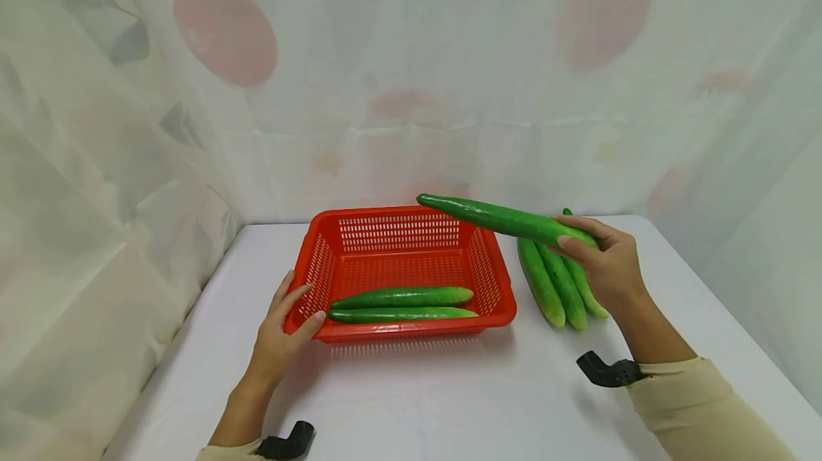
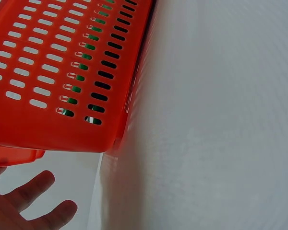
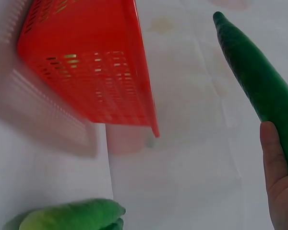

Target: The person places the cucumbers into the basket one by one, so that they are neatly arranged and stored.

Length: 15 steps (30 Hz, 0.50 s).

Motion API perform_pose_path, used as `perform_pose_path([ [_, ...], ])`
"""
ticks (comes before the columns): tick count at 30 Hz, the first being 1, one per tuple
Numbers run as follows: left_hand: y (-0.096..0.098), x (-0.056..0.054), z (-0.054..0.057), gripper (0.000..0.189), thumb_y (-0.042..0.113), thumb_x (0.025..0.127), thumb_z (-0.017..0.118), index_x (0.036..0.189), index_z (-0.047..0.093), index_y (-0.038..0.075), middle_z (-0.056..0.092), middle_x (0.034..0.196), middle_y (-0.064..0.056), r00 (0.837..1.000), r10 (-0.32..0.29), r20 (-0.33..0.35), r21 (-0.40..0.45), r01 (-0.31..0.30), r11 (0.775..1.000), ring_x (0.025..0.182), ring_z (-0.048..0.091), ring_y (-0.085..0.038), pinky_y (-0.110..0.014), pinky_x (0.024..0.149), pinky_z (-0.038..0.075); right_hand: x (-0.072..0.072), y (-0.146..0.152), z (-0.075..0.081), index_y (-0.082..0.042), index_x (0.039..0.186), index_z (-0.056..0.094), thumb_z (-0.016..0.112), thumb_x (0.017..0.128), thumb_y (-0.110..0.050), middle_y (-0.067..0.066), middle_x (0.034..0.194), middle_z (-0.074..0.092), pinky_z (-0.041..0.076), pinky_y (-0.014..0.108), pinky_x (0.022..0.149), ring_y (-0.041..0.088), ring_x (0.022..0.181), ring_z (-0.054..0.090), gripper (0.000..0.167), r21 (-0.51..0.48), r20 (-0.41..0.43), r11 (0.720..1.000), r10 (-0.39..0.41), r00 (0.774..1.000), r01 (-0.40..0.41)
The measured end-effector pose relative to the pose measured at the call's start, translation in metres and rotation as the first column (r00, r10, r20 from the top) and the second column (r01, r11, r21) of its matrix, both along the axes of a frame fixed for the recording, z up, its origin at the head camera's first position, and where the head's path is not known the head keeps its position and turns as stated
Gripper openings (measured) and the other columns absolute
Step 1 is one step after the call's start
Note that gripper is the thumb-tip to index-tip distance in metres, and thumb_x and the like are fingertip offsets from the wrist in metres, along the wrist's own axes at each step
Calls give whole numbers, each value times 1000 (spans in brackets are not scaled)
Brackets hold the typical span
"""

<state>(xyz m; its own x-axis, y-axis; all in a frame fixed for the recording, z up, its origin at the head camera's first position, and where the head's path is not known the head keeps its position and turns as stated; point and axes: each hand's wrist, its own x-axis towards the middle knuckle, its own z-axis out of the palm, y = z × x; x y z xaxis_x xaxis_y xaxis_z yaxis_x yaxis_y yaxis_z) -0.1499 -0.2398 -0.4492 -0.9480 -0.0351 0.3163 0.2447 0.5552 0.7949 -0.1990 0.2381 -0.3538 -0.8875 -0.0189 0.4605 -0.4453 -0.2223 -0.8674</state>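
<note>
My right hand (image 1: pixel 606 257) grips the thick, paler end of a long green cucumber (image 1: pixel 494 217), raised above the table. Its dark narrow tip points left, overlapping the back right corner of the red plastic basket (image 1: pixel 411 327) in the head view. Two cucumbers (image 1: pixel 411 297) lie side by side along the front inside the basket. At the basket's front left corner rests my left hand (image 1: pixel 276 343), fingers spread and fairly straight, thumb over the rim. Three more cucumbers (image 1: pixel 542 286) lie on the table right of the basket, partly behind the raised one.
The white table (image 1: pixel 417 397) has a patterned pale curtain (image 1: pixel 411 76) behind it and more sheeting at both sides. A black wrist mount (image 1: pixel 606 370) sits by the right cuff, and another wrist mount (image 1: pixel 289 441) by the left.
</note>
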Motion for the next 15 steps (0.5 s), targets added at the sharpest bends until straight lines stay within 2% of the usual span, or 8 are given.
perform_pose_path([
  [3,0,0,0,54,30,91,67,138,52,10,18,158,4,1000,-1,-3,0,1,1000,140,22,-25,-11,91,32,-1,-7,1,13,117,62,62,89,10,16,114,60,51,36,81,26,100,60,29,29,15,1000,-5,1000,5],
  [11,0,0,-1,53,30,91,67,138,52,11,18,158,4,1000,2,-4,-4,-2,1000,140,22,-25,-11,93,30,-4,-27,-1,8,120,62,67,90,-2,16,119,59,52,32,81,25,94,64,32,179,58,984,-6,998,-5],
  [13,0,0,-1,53,30,91,68,138,53,10,18,158,4,1000,2,-6,-1,-2,1000,140,22,-24,-18,97,32,-6,-32,-2,8,121,62,67,90,-3,16,120,58,53,32,80,26,91,66,33,196,64,981,4,998,-17],
  [15,1,-1,-1,53,29,90,68,137,53,10,18,158,4,1000,-2,-8,9,3,1000,141,21,-25,-31,102,34,-7,-37,-4,6,121,62,68,90,-5,15,122,57,53,31,79,26,89,66,34,240,64,971,-2,998,-13],
])
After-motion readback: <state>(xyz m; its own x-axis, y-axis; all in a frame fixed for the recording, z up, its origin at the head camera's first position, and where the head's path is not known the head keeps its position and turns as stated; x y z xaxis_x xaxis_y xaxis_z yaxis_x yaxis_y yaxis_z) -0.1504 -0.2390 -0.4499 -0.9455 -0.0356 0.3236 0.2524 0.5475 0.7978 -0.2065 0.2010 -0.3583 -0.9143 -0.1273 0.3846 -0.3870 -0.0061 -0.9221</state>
